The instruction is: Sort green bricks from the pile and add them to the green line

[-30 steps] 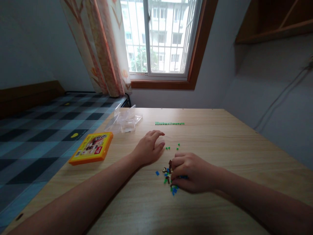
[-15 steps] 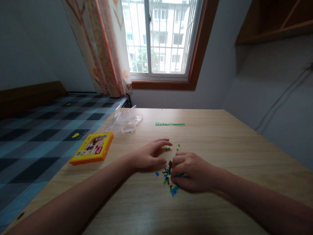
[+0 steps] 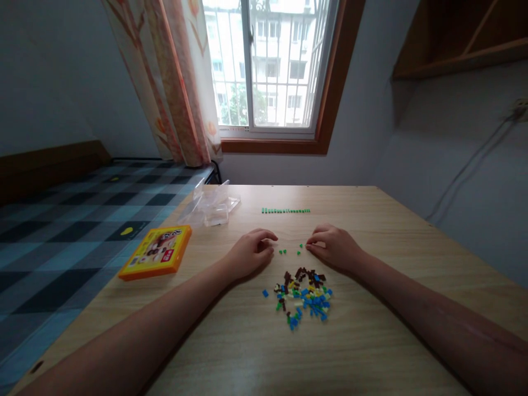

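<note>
Small building bricks in blue, brown, green, yellow and cream lie in a loose pile (image 3: 315, 300) on the table. Beyond it, several loose green bricks (image 3: 284, 251) are scattered between my hands. My left hand (image 3: 251, 254) rests just left of them, fingers curved and thumb apart, with nothing seen in it. On the other side, my right hand (image 3: 335, 246) has its thumb and fingertips pinched together beside a green brick (image 3: 301, 246). Whatever is in that pinch is too small to make out. A row of green bricks (image 3: 286, 211) is lined up farther back.
A yellow-orange box (image 3: 157, 253) lies at the table's left edge. Behind it stand clear plastic containers (image 3: 215, 206). A bed with a checked cover (image 3: 124, 209) adjoins on the left, and the wooden table (image 3: 231, 341) extends to the window wall.
My right hand has left the brick pile and moved forward and right to the loose green bricks, uncovering the pile. My left hand has drawn slightly left.
</note>
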Demonstrator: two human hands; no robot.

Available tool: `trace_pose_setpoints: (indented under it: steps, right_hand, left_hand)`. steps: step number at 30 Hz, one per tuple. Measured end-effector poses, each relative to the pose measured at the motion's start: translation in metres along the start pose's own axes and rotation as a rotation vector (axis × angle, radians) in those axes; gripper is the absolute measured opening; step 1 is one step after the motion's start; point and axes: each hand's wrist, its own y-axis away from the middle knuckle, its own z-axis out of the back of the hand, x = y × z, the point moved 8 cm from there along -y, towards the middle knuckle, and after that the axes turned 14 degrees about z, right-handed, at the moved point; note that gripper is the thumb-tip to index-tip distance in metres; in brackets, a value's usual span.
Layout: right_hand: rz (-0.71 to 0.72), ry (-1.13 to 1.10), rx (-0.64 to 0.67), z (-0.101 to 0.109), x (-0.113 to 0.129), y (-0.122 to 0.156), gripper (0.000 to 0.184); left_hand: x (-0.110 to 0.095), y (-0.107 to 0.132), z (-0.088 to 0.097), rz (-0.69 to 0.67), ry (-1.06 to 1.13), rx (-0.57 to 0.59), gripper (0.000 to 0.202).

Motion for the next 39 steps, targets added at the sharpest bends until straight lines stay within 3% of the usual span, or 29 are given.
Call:
trace_pose_setpoints:
  steps: [4, 9, 12, 16, 20, 39]
  right_hand:
    - [0.005, -0.147, -0.069, -0.001, 0.001, -0.002, 0.019]
    - [-0.029, -0.182, -0.237, 0.018, 0.0, 0.003, 0.021]
    - [0.114, -0.217, -0.244, 0.024, 0.029, -0.002, 0.02]
    - [0.339, -0.279, -0.157, 0.022, 0.084, -0.009, 0.018]
    - [0.379, -0.351, -0.061, 0.014, 0.113, -0.009, 0.015]
    - [0.419, -0.3, 0.049, -0.001, 0.125, -0.007, 0.012]
  left_hand:
    - [-0.003, 0.001, -0.001, -0.022, -0.041, 0.001, 0.027]
    - [-0.006, 0.002, -0.001, -0.035, -0.056, 0.003, 0.025]
    - [-0.007, 0.002, 0.0, -0.027, -0.05, -0.003, 0.025]
    - [-0.005, 0.002, 0.0, -0.024, -0.048, -0.02, 0.026]
    - [-0.002, 0.001, -0.001, -0.038, -0.052, -0.034, 0.026]
    - [-0.005, 0.002, 0.0, -0.017, -0.078, -0.037, 0.026]
